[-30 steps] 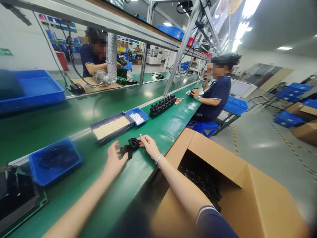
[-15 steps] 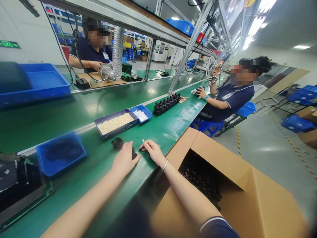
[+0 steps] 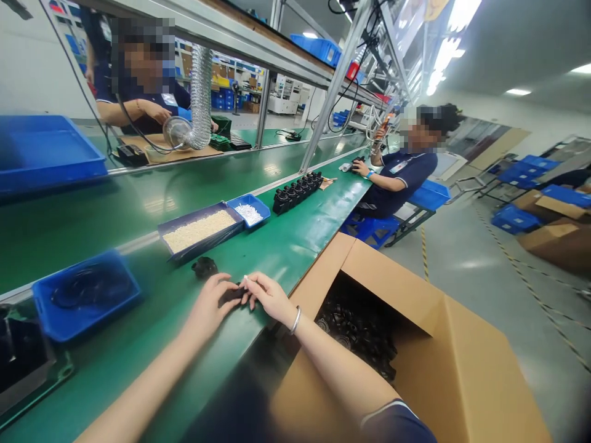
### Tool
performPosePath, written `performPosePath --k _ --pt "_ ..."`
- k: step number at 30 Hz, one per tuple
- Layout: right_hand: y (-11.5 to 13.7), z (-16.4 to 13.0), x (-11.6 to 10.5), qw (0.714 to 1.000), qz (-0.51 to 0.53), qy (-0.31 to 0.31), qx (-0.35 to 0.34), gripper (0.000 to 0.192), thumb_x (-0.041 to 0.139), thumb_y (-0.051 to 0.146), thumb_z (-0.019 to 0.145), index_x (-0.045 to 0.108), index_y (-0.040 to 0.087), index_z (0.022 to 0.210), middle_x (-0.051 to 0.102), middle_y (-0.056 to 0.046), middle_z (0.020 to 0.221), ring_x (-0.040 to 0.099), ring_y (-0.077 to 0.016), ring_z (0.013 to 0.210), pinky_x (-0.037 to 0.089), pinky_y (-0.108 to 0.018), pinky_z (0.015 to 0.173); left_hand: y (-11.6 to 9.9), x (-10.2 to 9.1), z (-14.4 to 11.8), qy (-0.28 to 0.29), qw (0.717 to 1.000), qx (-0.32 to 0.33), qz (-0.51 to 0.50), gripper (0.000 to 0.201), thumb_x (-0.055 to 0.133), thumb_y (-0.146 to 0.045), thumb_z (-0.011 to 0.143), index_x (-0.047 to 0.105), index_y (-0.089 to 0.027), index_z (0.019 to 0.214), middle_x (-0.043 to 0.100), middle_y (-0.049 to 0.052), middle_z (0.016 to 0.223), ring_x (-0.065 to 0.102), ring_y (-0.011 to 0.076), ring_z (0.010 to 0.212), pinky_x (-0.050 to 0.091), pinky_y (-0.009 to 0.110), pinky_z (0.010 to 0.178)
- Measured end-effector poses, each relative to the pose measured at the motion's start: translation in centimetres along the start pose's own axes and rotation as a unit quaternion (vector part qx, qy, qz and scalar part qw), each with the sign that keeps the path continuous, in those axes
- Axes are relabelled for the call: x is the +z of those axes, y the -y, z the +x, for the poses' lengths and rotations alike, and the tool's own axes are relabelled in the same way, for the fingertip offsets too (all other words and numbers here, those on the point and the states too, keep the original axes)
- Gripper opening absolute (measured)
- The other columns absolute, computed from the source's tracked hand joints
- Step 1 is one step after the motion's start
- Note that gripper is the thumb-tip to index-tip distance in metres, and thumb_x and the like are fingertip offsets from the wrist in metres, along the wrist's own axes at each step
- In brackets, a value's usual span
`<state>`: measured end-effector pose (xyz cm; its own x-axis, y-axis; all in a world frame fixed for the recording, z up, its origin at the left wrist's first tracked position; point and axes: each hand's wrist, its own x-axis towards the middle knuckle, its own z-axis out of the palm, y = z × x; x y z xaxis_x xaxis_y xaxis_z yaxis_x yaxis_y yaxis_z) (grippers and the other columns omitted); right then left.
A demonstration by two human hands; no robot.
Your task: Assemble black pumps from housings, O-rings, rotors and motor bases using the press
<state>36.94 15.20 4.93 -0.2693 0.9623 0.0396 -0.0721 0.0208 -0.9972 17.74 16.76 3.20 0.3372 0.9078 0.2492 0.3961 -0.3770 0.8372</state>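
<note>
My left hand is closed around a small black plastic part at the near edge of the green bench. Its exact shape is mostly covered by fingers. A tiny white piece is pinched between the thumb and forefinger of my right hand, just over the black part; whether the two touch I cannot tell. Another black part lies on the bench just beyond my left fingers. Behind it stand a long dark tray of cream-coloured bits and a small blue bin of white pieces.
A row of several black assemblies stands farther along the bench. Blue bin with dark contents sits at left. An open cardboard box of black parts is by my right arm. One co-worker sits at right, another opposite.
My right hand has brought the white piece leftward to the black part in my left hand. My left fingers have shifted round that part. The view has turned slightly right.
</note>
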Motion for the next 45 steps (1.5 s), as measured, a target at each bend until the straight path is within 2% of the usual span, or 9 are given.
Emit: performPosePath --k 5,8,13,17,20,26,34,40,45 --pt "-0.2 -1.8 2.1 0.994 0.097 -0.052 0.008 0.041 0.057 0.06 0.09 0.056 0.019 0.095 0.062 0.0 0.082 0.069 -0.0132 0.076 0.059 -0.032 0.083 -1.1 0.9 -1.0 -0.051 0.953 -0.14 -0.264 0.049 0.072 -0.045 0.08 0.054 -0.023 0.12 0.062 0.009 0.124 0.065 0.025 0.114 0.052 0.045 0.101" --pt "0.4 -2.8 4.0 0.987 0.147 -0.071 0.004 0.038 0.057 0.058 0.091 0.057 0.02 0.099 0.059 0.0 0.089 0.069 -0.0138 0.082 0.059 -0.036 0.088 -3.1 1.4 -1.3 -0.065 0.93 -0.147 -0.33 0.053 0.066 -0.048 0.086 0.049 -0.024 0.129 0.058 0.011 0.133 0.057 0.0256 0.126 0.049 0.044 0.105" --pt "2.5 -3.7 5.5 0.979 0.196 -0.049 0.011 0.037 0.065 0.054 0.087 0.059 0.019 0.095 0.062 -0.003 0.095 0.072 -0.0166 0.08 0.063 -0.03 0.065 -5.6 0.4 -1.4 -0.094 0.851 -0.205 -0.475 0.052 0.07 -0.048 0.083 0.052 -0.021 0.125 0.065 0.011 0.121 0.063 0.0307 0.119 0.058 0.046 0.091" --pt "3.9 -4.1 4.6 0.991 0.121 -0.05 0.016 0.033 0.062 0.05 0.091 0.061 0.017 0.093 0.067 -0.001 0.073 0.068 -0.0132 0.056 0.056 -0.022 0.049 -5.6 -1.5 -1.7 -0.091 0.787 -0.249 -0.557 0.047 0.069 -0.049 0.083 0.061 -0.015 0.115 0.071 0.012 0.109 0.066 0.0312 0.115 0.058 0.043 0.091" --pt "4.1 -4.3 4.3 0.996 0.075 -0.017 0.043 0.032 0.064 0.047 0.09 0.065 0.016 0.094 0.066 0.001 0.066 0.065 -0.0114 0.05 0.054 -0.022 0.049 -5.4 -2.5 -2.2 -0.088 0.768 -0.277 -0.571 0.048 0.061 -0.052 0.087 0.061 -0.018 0.12 0.074 0.01 0.102 0.068 0.0297 0.112 0.058 0.043 0.089" --pt "4.5 -4.0 5.6 0.999 0.003 0.007 0.05 0.035 0.062 0.05 0.09 0.066 0.016 0.085 0.063 0.002 0.064 0.06 -0.0087 0.049 0.05 -0.021 0.05 -5.4 -2.7 -3.2 -0.083 0.791 -0.256 -0.549 0.04 0.062 -0.055 0.087 0.067 -0.02 0.103 0.075 0.007 0.101 0.07 0.0243 0.106 0.056 0.036 0.09" --pt "5.1 -3.9 6.4 0.994 -0.086 0.033 0.053 0.041 0.055 0.049 0.095 0.06 0.017 0.069 0.06 0.002 0.055 0.057 -0.0078 0.045 0.045 -0.019 0.048 -6.3 -2.7 -3.2 -0.099 0.802 -0.276 -0.521 0.05 0.054 -0.061 0.091 0.069 -0.015 0.105 0.074 0.009 0.098 0.07 0.0225 0.097 0.056 0.033 0.084" --pt "5.2 -3.8 6.5 0.992 -0.107 0.027 0.057 0.041 0.055 0.046 0.094 0.057 0.018 0.065 0.056 0.004 0.053 0.053 -0.0068 0.042 0.042 -0.018 0.045 -6.5 -2.8 -3.6 -0.106 0.859 -0.228 -0.446 0.054 0.053 -0.064 0.089 0.072 -0.016 0.105 0.073 0.01 0.1 0.069 0.0242 0.097 0.054 0.037 0.087" --pt "5.7 -3.8 6.4 0.99 -0.133 0.031 0.046 0.039 0.055 0.044 0.095 0.056 0.019 0.066 0.056 0.005 0.053 0.048 -0.0061 0.039 0.038 -0.018 0.044 -6.3 -3.5 -4.0 -0.1 0.959 -0.105 -0.243 0.046 0.045 -0.055 0.097 0.075 -0.02 0.106 0.069 0.008 0.107 0.066 0.0231 0.099 0.05 0.036 0.094"
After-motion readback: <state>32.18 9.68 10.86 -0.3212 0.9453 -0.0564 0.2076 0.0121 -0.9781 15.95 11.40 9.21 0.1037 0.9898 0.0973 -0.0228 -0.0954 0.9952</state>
